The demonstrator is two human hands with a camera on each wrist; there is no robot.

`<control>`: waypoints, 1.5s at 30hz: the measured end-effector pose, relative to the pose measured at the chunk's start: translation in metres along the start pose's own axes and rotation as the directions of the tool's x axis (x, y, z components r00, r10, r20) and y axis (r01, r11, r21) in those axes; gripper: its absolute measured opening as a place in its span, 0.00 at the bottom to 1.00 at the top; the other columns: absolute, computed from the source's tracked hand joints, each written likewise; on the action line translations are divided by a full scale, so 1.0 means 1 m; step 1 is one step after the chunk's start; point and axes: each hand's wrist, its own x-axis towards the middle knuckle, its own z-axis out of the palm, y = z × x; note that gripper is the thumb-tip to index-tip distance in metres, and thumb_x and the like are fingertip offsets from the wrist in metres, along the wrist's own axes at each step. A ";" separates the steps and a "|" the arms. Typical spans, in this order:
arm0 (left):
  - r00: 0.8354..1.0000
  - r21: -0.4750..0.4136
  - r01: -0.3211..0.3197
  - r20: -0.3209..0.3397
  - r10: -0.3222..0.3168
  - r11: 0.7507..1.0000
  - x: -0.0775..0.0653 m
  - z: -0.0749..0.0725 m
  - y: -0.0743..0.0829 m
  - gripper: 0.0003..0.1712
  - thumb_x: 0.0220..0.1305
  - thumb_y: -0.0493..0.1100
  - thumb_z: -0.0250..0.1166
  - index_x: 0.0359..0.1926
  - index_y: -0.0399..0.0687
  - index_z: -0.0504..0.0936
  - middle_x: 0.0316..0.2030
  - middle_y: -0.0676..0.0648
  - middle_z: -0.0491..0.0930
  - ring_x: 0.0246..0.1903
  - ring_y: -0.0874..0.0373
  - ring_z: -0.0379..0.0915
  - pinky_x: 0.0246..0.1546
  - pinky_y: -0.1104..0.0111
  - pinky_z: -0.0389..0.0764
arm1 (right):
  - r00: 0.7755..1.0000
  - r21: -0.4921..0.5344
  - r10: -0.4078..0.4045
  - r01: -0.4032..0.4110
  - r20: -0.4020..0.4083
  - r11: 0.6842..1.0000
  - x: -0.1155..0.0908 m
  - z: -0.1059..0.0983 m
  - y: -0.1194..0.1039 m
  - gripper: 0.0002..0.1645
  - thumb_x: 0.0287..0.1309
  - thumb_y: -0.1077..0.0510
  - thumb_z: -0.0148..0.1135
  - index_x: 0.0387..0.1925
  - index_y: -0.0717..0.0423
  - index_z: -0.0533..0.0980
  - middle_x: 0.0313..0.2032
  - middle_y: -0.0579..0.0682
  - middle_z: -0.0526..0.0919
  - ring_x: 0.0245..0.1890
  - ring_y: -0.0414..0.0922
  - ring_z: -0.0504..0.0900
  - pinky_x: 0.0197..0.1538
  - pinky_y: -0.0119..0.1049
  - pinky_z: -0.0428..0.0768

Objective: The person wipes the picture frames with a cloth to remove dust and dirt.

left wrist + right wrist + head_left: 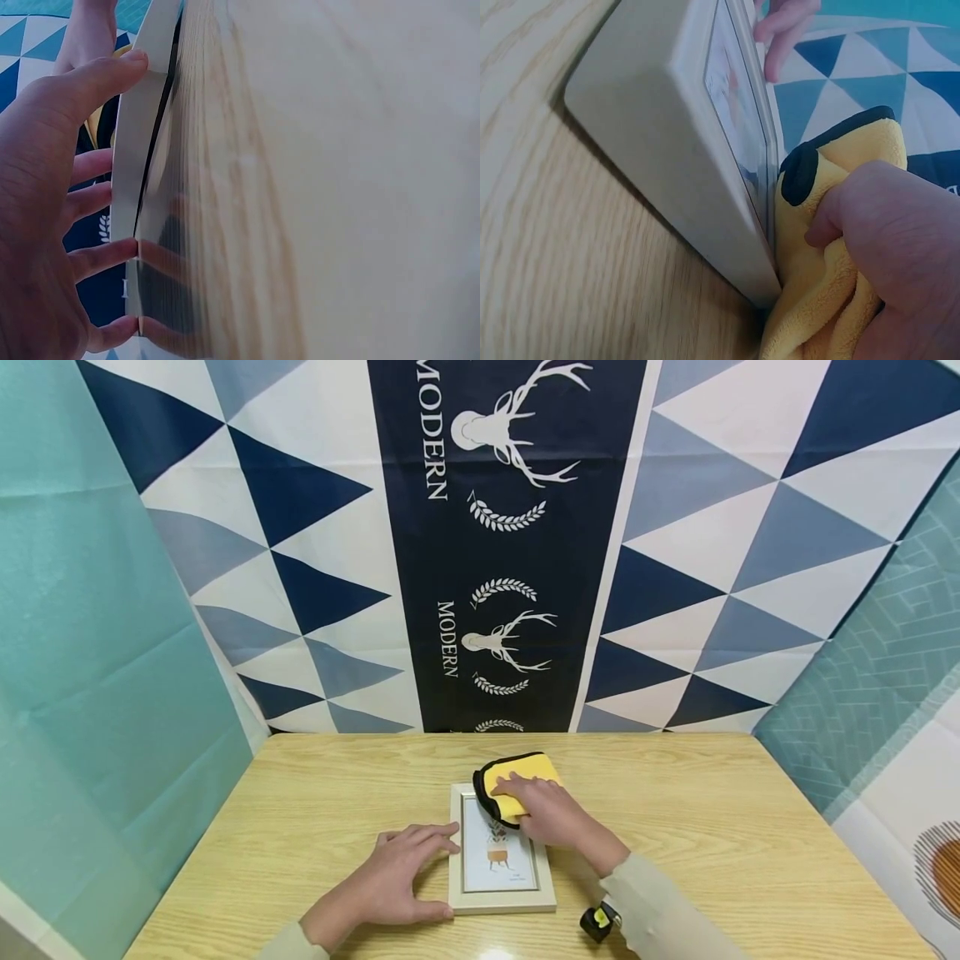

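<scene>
A picture frame with a pale border lies flat on the wooden table, its print of a plant in an orange pot facing up. My left hand steadies its left side, fingers spread along the outer edge and thumb by the near corner. In the left wrist view the fingertips touch the frame's side. My right hand grips a folded yellow cloth with black trim over the frame's far right corner. The thumb presses into the yellow cloth in the right wrist view, against the frame's edge.
The light wooden table reaches back to a patterned cloth backdrop with deer heads and triangles. A small black and yellow device sits beside the right sleeve. Turquoise fabric hangs at the left.
</scene>
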 end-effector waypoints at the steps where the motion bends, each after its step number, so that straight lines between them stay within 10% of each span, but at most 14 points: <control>1: 1.000 -0.005 0.002 0.003 -0.002 1.000 0.000 -0.001 0.001 0.42 0.61 0.74 0.78 0.70 0.64 0.81 0.84 0.55 0.72 0.78 0.45 0.74 0.66 0.32 0.73 | 1.000 -0.001 -0.004 0.004 0.000 1.000 0.001 0.000 -0.001 0.32 0.65 0.75 0.65 0.69 0.56 0.85 0.76 0.63 0.82 0.80 0.66 0.78 0.75 0.78 0.74; 27: 0.999 -0.013 0.027 0.027 -0.027 1.000 0.001 -0.001 0.002 0.43 0.59 0.72 0.79 0.71 0.63 0.82 0.78 0.51 0.79 0.77 0.45 0.74 0.65 0.35 0.73 | 0.992 -0.026 -0.109 0.111 0.063 0.993 0.029 0.021 -0.049 0.32 0.66 0.76 0.63 0.68 0.55 0.85 0.77 0.60 0.82 0.81 0.63 0.78 0.78 0.71 0.76; 45: 1.000 -0.015 0.022 0.021 -0.022 1.000 0.000 -0.003 0.002 0.42 0.62 0.74 0.78 0.71 0.65 0.82 0.81 0.53 0.76 0.77 0.45 0.75 0.60 0.40 0.75 | 0.995 0.018 -0.090 0.089 0.053 0.996 0.025 0.015 -0.041 0.31 0.67 0.78 0.61 0.67 0.55 0.85 0.76 0.60 0.83 0.80 0.62 0.79 0.76 0.71 0.78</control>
